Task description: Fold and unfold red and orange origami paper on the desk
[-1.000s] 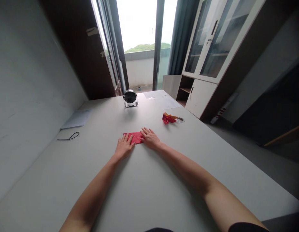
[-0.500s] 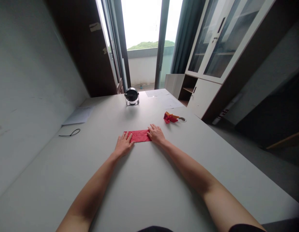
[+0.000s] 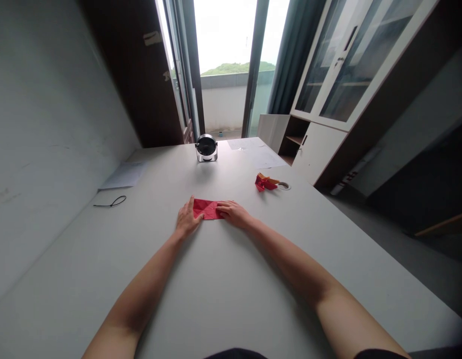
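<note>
Clock face centred on the red paper, twelve pointing away from the person; all items on a long, smooth white table (image 3: 201, 284).

Thin black cord (image 3: 110, 202) with a loop, at nine o'clock, well apart. Material uncertain.

Flat white paper sheets (image 3: 124, 176), at ten o'clock, near the wall. Any print illegible.

Left hand (image 3: 186, 218), bare, at nine o'clock, touching the paper's left end; thumb parted from upright fingers, not clenched. Whether it pinches the edge, cannot tell.

Flat red creased-paper strip (image 3: 208, 210), at centre, lying crosswise between the hands. Step in hand, by judgement: handling and pressing along existing creases. A next move would call for one hand pinning the strip while the other lines up an edge. Both ends partly covered; layers and underside hidden.

Round black-faced device (image 3: 207, 146) in a silver metal stand, at twelve o'clock, well apart. Function unclear.

Right hand (image 3: 233, 213), bare, at three o'clock; fingers extended over the strip's right part, unclenched. Fingertip pressure cannot be judged.

White paper sheets (image 3: 266, 157), at one o'clock, far; marks unreadable.

Angular red-and-orange folded-paper piece (image 3: 265, 183), at two o'clock; form hard to make out.

White ring-shaped roll (image 3: 285, 186), at two o'clock, just beyond that piece, partly covered; contact uncertain.
</note>
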